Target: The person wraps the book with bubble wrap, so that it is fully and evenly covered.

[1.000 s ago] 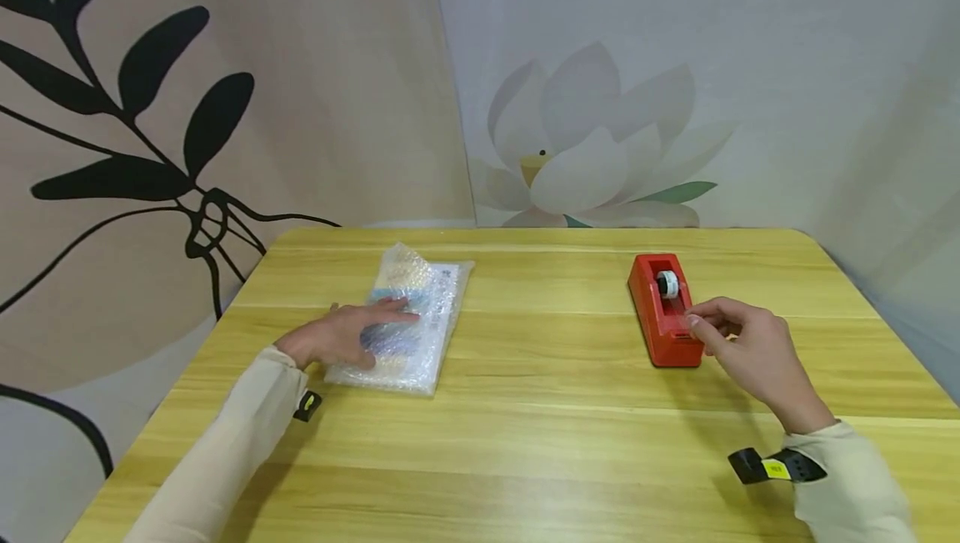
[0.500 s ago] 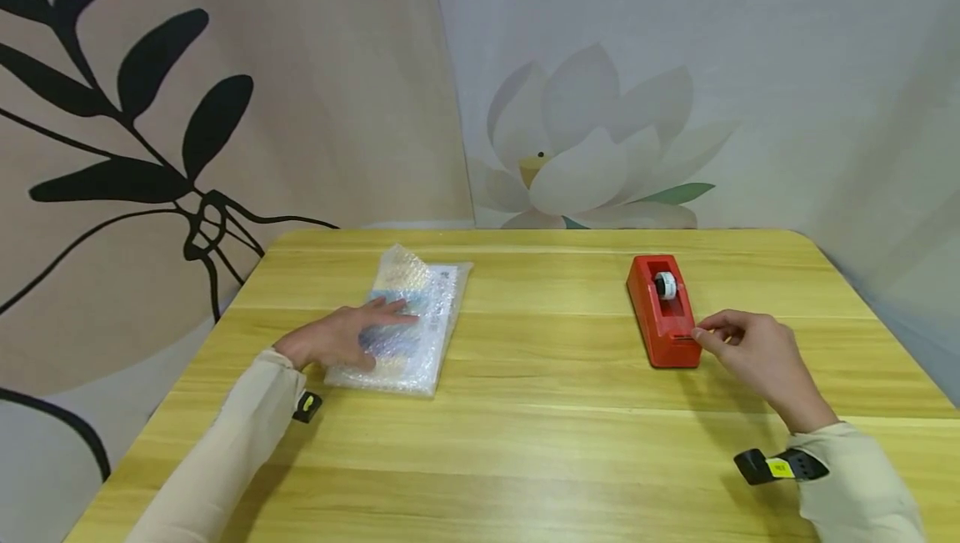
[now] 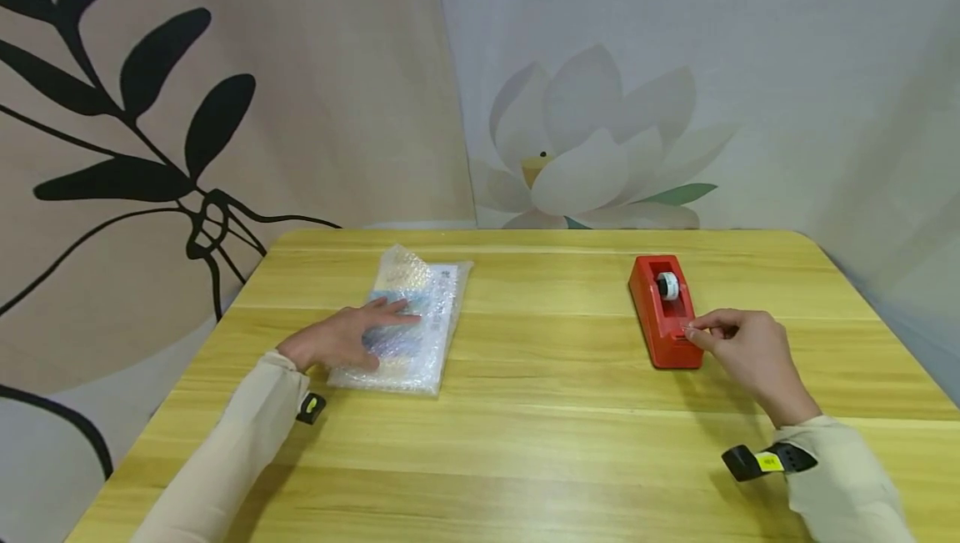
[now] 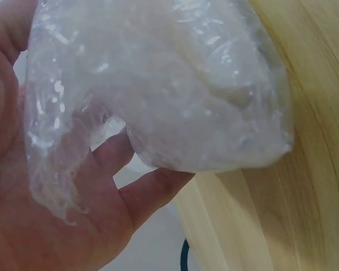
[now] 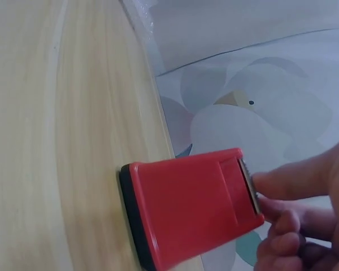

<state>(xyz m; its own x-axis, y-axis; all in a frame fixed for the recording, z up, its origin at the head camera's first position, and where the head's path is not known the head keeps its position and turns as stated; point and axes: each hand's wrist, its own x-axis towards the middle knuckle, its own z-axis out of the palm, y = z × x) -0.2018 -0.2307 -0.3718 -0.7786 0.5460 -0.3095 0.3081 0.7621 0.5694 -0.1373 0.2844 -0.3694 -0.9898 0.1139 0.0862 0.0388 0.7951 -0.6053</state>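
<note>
My left hand (image 3: 345,339) rests with spread fingers on a flat package in bubble wrap (image 3: 427,351), at the left of the table. Blue and white printing shows through the wrap. In the left wrist view, a loose fold of bubble wrap (image 4: 186,124) hangs in front of the palm and covers part of the fingers. On the right stands a red tape dispenser (image 3: 675,354) holding a small tape roll (image 3: 667,285). Thumb and forefinger of my right hand (image 3: 753,359) pinch the clear tape's end at the cutter blade (image 5: 249,185); the other fingers are curled in.
The wooden table (image 3: 540,443) has its far edge behind the package and the dispenser. Beyond it hangs a pale curtain (image 3: 337,109) printed with dark leaves and a lotus. A black band (image 3: 768,463) with a yellow label sits at the right cuff.
My right fingertips dropped from above the dispenser's front to its right edge, then shifted slightly left and up to the cutter. The left hand and package stay nearly still.
</note>
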